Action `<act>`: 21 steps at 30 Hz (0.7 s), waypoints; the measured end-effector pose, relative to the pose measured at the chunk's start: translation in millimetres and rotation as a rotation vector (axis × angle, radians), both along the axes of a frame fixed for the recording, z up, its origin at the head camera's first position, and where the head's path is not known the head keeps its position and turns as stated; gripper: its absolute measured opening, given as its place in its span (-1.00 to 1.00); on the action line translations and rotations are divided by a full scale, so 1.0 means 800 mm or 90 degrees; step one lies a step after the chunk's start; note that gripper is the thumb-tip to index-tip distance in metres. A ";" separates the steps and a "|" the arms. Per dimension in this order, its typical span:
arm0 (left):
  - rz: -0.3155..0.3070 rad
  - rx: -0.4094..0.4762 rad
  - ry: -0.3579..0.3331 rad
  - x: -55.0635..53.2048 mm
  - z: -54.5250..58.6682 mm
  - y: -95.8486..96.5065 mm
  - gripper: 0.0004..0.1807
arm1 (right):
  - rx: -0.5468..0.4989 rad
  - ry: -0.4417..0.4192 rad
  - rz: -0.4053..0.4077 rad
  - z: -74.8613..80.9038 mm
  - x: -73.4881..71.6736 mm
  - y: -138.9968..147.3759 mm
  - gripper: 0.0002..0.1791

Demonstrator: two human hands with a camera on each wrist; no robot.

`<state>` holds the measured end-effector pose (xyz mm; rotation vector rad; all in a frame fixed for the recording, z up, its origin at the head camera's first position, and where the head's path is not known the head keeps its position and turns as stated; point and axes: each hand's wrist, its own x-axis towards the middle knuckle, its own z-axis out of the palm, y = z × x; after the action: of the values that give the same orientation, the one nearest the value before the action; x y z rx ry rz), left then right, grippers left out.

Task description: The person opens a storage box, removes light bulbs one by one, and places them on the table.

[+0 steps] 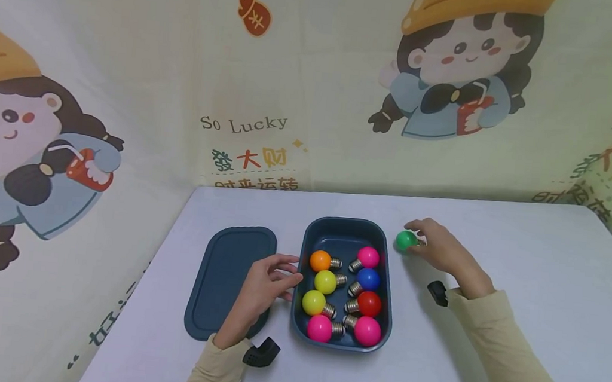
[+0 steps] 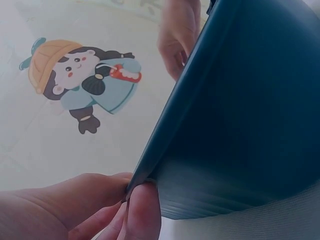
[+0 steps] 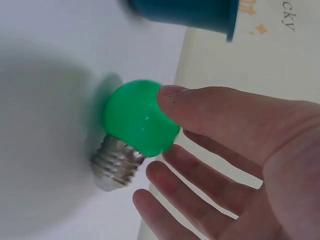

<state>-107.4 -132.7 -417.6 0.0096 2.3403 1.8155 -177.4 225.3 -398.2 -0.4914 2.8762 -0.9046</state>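
A dark blue box [image 1: 339, 345] on the table holds several coloured light bulbs in two columns, their metal screw bases turned inward. My left hand [image 1: 268, 278] pinches its left rim between thumb and finger, as the left wrist view shows close up. Right of the box, near its far corner, is a green light bulb [image 1: 406, 241]. My right hand [image 1: 440, 248] has its thumb on the bulb's round globe and its fingers curled about the far side. In the right wrist view the bulb's silver screw base [image 3: 116, 162] stays uncovered, pointing away from the palm.
A dark blue lid [image 1: 232, 269] lies flat to the left of the box, partly under my left forearm. A pale printed cloth [image 1: 341, 158] hangs behind the white table [image 1: 536, 281] and along its sides. Each wrist carries a small black camera mount [image 1: 262, 352].
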 end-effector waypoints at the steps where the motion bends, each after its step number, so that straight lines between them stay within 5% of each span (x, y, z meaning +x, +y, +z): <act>1: 0.002 0.001 -0.002 0.000 0.001 0.000 -0.59 | 0.002 0.003 0.001 0.002 0.001 -0.001 -0.50; 21: 0.005 -0.004 -0.016 -0.004 0.003 -0.002 -0.60 | 0.024 0.047 0.002 0.047 0.016 -0.051 -0.51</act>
<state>-110.5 -134.1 -414.9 -0.0236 2.3326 1.8014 -164.5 184.3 -360.9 -0.5370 2.9518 -0.8482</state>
